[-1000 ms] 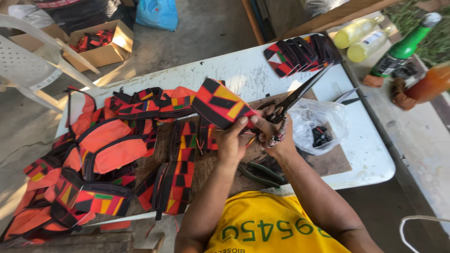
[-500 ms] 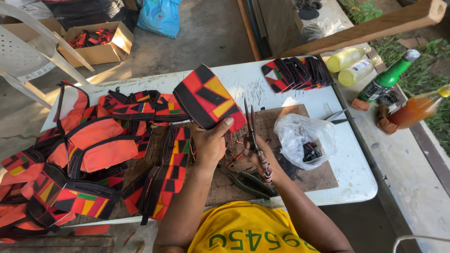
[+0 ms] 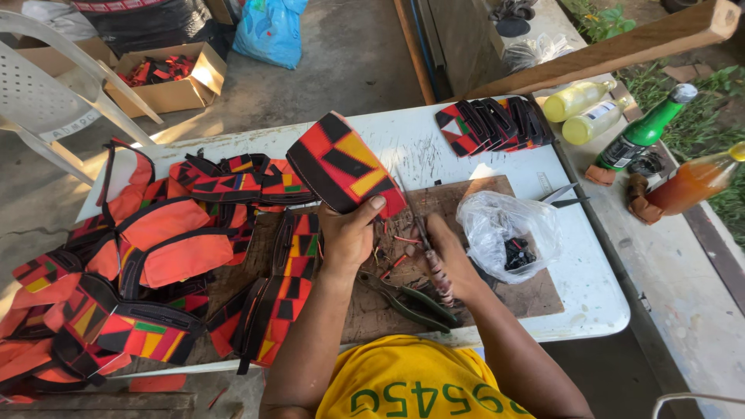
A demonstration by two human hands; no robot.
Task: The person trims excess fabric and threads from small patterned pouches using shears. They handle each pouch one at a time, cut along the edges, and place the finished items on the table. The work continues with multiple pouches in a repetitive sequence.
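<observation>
From the head view, the left hand (image 3: 347, 233) has its grip pinched on the lower edge of a patterned pouch (image 3: 341, 164) in red, black and yellow, thumb on top, holding it tilted up above the counter (image 3: 597, 287). The right hand (image 3: 448, 260) has its grip wrapped around the handles of a pair of scissors (image 3: 419, 233), whose thin blades point up toward the pouch's lower corner. Both hands sit over a brown board (image 3: 481, 194) lying on the white counter, with short red thread scraps (image 3: 397, 250) scattered on it. Green-handled pliers (image 3: 411, 299) lie on the board just below the hands. Just right of the right hand sits a clear plastic bag (image 3: 500, 225) with small black parts inside.

To the left, a heap of orange and patterned bags (image 3: 163, 248) covers the counter's left part and spills over its edge. At the far edge lies a row of folded patterned pieces (image 3: 493, 124). Well apart on the right, on a grey ledge, stand two yellow bottles (image 3: 582, 109), a green bottle (image 3: 644, 136) and an orange bottle (image 3: 691, 182). On the floor beyond are a cardboard box (image 3: 167, 77) and a white plastic chair (image 3: 54, 93).
</observation>
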